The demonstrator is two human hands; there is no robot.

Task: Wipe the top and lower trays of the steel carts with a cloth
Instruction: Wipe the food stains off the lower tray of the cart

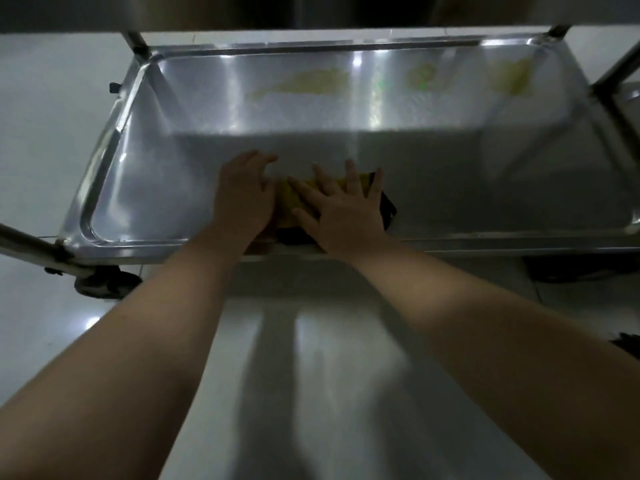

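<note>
The steel cart's lower tray (145, 188) fills the middle of the view, its far half streaked with yellowish smears (311, 85). A yellow and dark cloth (287, 202) lies on the tray near its front rim. My right hand (343, 209) presses flat on the cloth with fingers spread. My left hand (242, 199) rests beside it at the cloth's left edge, fingers slightly bent on the tray; most of the cloth is hidden under the two hands.
The underside of the upper tray (311, 12) hangs dark across the top. Steel posts (136, 41) stand at the tray corners, and a caster wheel (104, 282) sits at the front left. A glossy light floor (311, 375) surrounds the cart.
</note>
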